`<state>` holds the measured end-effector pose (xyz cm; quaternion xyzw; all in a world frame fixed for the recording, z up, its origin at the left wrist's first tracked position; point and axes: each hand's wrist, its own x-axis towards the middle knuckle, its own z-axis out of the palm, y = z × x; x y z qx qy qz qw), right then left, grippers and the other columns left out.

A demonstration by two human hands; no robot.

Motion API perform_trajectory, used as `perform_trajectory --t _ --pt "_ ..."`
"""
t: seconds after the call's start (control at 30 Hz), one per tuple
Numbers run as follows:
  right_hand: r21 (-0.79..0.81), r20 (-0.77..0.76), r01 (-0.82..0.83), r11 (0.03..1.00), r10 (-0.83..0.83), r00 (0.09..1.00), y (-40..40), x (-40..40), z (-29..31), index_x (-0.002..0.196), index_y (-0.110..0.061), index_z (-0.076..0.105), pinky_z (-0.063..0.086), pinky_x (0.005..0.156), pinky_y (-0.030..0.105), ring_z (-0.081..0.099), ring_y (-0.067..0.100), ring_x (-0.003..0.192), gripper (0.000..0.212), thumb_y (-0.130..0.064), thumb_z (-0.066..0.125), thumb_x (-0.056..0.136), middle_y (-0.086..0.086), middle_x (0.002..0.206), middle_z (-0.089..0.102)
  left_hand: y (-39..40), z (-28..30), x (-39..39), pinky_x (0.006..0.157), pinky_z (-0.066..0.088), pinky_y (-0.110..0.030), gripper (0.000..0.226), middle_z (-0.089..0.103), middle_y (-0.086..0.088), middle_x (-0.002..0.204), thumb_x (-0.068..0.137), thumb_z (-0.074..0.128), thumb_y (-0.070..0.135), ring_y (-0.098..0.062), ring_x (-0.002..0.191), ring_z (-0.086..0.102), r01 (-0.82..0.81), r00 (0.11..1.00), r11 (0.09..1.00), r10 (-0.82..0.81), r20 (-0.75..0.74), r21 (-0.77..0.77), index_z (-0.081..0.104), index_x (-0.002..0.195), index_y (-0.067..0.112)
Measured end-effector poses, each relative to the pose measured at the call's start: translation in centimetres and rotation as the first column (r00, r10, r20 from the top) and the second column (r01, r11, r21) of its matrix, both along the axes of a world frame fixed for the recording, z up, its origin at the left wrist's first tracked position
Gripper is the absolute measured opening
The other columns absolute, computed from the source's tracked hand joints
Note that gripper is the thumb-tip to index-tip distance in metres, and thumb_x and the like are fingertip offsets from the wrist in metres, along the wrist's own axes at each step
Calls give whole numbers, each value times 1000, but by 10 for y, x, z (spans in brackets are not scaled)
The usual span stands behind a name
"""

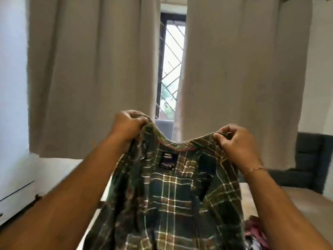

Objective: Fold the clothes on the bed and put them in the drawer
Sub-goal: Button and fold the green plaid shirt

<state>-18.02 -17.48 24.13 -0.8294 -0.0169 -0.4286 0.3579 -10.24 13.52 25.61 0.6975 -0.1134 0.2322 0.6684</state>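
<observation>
Plaid shirt (173,195) held up, both hands' fingers pinching shoulders, hem cut off

Ahead of me hang two beige curtains (93,69), parted over a dark-framed window (172,65) with a diagonal grille. A dark grey chair (310,159) stands at my right, against a white wall (12,78).

Daylight enters through the window (173,56) gap between the curtains (93,73), its panes blown out to near white; the room around it is evenly, softly lit, no hard shadows. Overall soft focus and smeary compression. Left of the window, the wall (12,87) bows with wide-angle distortion.
</observation>
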Motion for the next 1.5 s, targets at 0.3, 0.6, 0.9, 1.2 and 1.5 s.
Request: perform_trajectory --t 0.3,0.6,0.9,1.2,1.5 --pt "383 436 -432 817 252 864 68 -47 82 86 -22 80 63 76 45 75 29 79 7 -24 86 82 1 79 78 -63 82 -85 72 65 -42 8 79 -9 84 90 79 9 -35 79 76 149 932 947 -39 359 -284 79 96 13" --pt "290 637 -697 656 411 652 113 -115 191 92 -17 80 63 77 35 77 18 83 8 -13 82 85 3 88 80 -69 179 -171 85 64 -45 15 80 4 93 91 78 14 -18 87 78 227 767 957 -61 639 -182 81 100 26" --pt "137 679 -855 500 582 448 116 -242 211 97 -16 83 62 63 26 79 22 81 17 -10 71 87 6 92 81 -68 196 -302 71 63 -24 23 81 7 90 85 79 16 -11 81 78 356 566 931 -150 810 -77 79 106 25" --pt "555 581 -747 367 471 663 99 -166 -1 93 1 69 60 54 24 71 18 59 28 -4 78 67 21 82 77 -102 -9 -230 59 56 -22 25 76 -15 79 78 80 8 -15 64 70 396 832 872 -209 515 -286 72 83 31" --pt "732 -429 254 631 137 893 89 -156 -420 78 -16 67 53 61 16 67 13 64 22 -1 81 85 1 65 71 -104 -396 -223 87 61 -34 11 79 17 89 92 79 20 0 87 74 117 881 991 -72 -467 67 82 97 30"
